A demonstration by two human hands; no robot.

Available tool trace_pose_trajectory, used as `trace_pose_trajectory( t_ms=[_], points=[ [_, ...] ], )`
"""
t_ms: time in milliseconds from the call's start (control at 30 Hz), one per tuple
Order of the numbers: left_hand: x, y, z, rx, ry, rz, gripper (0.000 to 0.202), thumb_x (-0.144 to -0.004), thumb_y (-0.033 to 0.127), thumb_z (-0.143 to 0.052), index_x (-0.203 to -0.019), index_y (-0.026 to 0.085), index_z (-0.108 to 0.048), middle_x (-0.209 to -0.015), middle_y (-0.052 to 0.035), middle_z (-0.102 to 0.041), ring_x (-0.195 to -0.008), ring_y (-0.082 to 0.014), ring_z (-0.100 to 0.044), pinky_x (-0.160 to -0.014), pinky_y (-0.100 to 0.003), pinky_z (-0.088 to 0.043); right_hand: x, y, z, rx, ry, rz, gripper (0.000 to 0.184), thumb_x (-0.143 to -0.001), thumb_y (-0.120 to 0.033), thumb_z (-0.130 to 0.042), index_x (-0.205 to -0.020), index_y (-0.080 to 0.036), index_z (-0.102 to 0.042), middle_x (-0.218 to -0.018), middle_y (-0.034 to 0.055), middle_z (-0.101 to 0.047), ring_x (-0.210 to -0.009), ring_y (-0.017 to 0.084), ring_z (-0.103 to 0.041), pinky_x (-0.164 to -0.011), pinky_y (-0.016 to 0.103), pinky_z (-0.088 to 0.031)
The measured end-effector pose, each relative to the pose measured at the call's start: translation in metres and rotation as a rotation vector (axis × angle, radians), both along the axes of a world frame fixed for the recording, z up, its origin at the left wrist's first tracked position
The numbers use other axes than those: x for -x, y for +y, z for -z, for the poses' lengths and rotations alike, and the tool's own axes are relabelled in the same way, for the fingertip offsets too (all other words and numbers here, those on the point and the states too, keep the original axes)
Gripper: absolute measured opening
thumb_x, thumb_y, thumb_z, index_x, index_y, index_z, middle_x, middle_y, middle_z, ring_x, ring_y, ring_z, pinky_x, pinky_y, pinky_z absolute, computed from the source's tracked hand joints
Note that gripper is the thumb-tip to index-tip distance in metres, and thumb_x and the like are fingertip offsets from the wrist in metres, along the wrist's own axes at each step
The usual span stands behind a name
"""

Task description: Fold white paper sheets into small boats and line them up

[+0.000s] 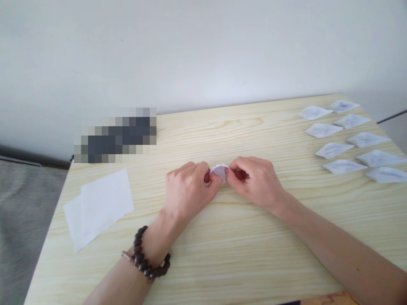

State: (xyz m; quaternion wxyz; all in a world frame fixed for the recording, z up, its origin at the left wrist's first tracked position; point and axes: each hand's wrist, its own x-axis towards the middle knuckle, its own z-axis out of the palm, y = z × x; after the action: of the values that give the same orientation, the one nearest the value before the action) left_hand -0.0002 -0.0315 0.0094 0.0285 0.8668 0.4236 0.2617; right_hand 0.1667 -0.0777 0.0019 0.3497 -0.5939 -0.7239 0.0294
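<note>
A small white folded paper (220, 173), its front shaded faintly lilac, is partly covered; the left hand (190, 184) and right hand (258, 181) pinch opposite sides between their fingers (202, 170) above the counter (229, 250).

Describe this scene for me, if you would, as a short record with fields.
Left hand: pinching one side of a small white paper
Right hand: pinching its other side
Flat sheets: two, overlapping, at left
Folded papers: nine, pointed, two rough rows, at right
Beaded bracelet: dark, left wrist
Table: pale, wood-grained
</note>
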Motion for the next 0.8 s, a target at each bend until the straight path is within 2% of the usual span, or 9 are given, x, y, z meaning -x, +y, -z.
trace_pose_trajectory(
  t_ms=[233,333,600,733,800],
  points=[
    [-0.001,0.000,-0.005,0.139,0.069,-0.021,0.032,-0.084,0.036,-0.051,-0.058,0.018,-0.052,-0.050,0.0003,-0.051,-0.047,-0.0117,-0.040,-0.050,-0.025,-0.023,-0.003,-0.001,-0.001,0.001,0.030,-0.092,0.021,-0.085,-0.019,-0.055,-0.065,-0.019,-0.052,-0.056,-0.0028,-0.056,-0.049,0.009,-0.048,-0.052,0.022,-0.036],
    [0.000,0.001,-0.003,0.167,0.085,-0.016,0.035,-0.087,0.035,-0.049,-0.057,0.018,-0.052,-0.051,0.0000,-0.051,-0.049,-0.0121,-0.042,-0.051,-0.025,-0.023,-0.004,-0.001,0.000,0.009,0.018,-0.129,0.020,-0.086,-0.019,-0.054,-0.066,-0.018,-0.054,-0.057,-0.0022,-0.057,-0.051,0.009,-0.050,-0.054,0.022,-0.038],
    [0.003,0.004,0.006,0.139,0.043,0.044,0.037,-0.089,0.030,-0.050,-0.054,0.017,-0.048,-0.049,0.0013,-0.047,-0.047,-0.0105,-0.039,-0.050,-0.025,-0.023,-0.002,-0.001,0.002,0.000,0.017,-0.054,0.021,-0.084,-0.021,-0.057,-0.064,-0.018,-0.054,-0.056,-0.0022,-0.059,-0.051,0.010,-0.053,-0.053,0.023,-0.039],
    [0.005,0.007,0.006,0.098,0.018,0.146,0.037,-0.089,0.029,-0.049,-0.054,0.016,-0.051,-0.049,0.0004,-0.048,-0.048,-0.0109,-0.040,-0.052,-0.025,-0.026,-0.002,-0.002,0.002,0.025,0.094,-0.060,0.003,-0.085,-0.022,-0.059,-0.085,-0.019,-0.059,-0.066,-0.0030,-0.065,-0.054,0.009,-0.059,-0.054,0.020,-0.042],
    [0.006,0.008,0.006,0.101,0.008,0.159,0.034,-0.088,0.028,-0.051,-0.056,0.016,-0.054,-0.050,0.0001,-0.049,-0.050,-0.0113,-0.042,-0.053,-0.025,-0.028,-0.003,-0.003,0.001,0.002,0.099,-0.071,0.010,-0.085,-0.019,-0.058,-0.095,-0.020,-0.059,-0.070,-0.0032,-0.068,-0.052,0.008,-0.059,-0.052,0.019,-0.043]
  ],
)
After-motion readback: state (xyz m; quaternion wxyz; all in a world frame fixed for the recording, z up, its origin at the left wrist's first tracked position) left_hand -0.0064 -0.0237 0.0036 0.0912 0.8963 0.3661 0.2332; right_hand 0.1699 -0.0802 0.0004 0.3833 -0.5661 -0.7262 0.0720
